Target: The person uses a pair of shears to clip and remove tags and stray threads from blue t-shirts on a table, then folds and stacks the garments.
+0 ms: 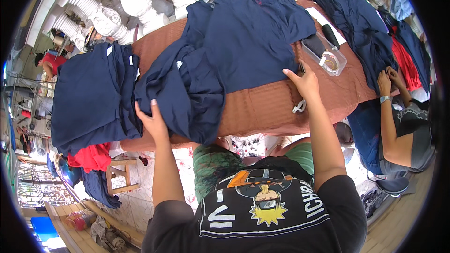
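Observation:
My left hand (153,124) is at the near left side of a bunched navy garment (187,93), its thumb on the cloth and its other fingers partly hidden by the folds. Beside it, a navy garment (255,37) lies spread out on the brown-covered table. My right hand (305,83) is at that garment's near right corner, thumb stretched toward the hem. A small dark tool (301,67) shows in its fingers; the exact kind is unclear. A small white looped item (299,107) lies by my right wrist.
A stack of folded navy garments (93,93) stands at left. To the right are a clear plastic box (338,61) with a tape roll and a dark cylinder (331,36). A co-worker's hands (388,77) touch more navy cloth (356,28). White busts (136,4) line the back.

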The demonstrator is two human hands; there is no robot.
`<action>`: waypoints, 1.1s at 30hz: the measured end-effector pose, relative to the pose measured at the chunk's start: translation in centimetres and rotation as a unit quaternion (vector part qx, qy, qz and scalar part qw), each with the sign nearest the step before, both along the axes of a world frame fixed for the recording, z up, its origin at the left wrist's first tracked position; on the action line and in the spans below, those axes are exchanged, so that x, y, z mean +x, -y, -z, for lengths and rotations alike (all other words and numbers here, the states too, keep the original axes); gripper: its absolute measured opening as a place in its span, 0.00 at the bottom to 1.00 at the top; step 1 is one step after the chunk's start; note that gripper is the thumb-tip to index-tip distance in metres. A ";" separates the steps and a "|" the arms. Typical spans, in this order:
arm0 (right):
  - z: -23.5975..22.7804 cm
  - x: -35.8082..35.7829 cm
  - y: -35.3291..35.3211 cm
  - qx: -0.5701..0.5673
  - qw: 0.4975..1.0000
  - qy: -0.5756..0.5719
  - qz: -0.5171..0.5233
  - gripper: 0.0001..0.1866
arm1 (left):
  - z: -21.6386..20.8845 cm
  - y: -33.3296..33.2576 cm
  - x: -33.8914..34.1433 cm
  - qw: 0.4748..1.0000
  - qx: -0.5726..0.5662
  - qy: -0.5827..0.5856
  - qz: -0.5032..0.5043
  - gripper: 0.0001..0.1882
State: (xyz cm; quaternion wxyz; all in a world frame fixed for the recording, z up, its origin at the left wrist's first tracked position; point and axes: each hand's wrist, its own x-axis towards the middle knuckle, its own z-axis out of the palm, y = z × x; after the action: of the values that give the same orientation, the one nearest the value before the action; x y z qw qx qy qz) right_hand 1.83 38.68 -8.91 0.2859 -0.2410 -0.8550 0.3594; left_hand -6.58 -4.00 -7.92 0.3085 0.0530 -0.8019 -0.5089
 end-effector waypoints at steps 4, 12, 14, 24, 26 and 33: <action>-1.7 -2.6 0.6 0.001 0.979 0.184 -0.086 0.29 | 0.0 -1.0 -0.1 0.999 -0.026 0.005 0.026 0.39; -10.0 -10.0 2.5 -0.373 0.884 0.137 -0.246 0.11 | 0.1 -1.2 0.2 0.999 0.013 -0.009 0.032 0.38; -12.9 -14.2 2.8 -0.398 0.876 0.047 -0.269 0.11 | -0.7 -0.4 -0.2 0.975 0.213 0.039 0.055 0.34; -25.7 -22.0 -14.0 0.030 0.986 -0.097 -0.134 0.23 | -6.7 6.7 -1.0 0.953 0.265 0.052 0.136 0.08; -22.8 -18.6 -14.6 0.271 0.958 0.088 -0.022 0.34 | -5.8 6.2 -1.4 0.981 0.171 0.025 0.091 0.09; -14.1 -6.1 -0.6 -0.040 0.940 0.155 -0.300 0.21 | -10.0 -5.7 -4.7 0.932 -0.239 -0.021 0.270 0.26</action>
State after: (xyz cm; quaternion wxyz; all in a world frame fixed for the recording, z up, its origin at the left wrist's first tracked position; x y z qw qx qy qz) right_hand -4.26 39.30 5.18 0.0187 -0.0378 -0.9062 0.4207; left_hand -11.32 1.67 2.10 0.1798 -0.2516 -0.8772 -0.3673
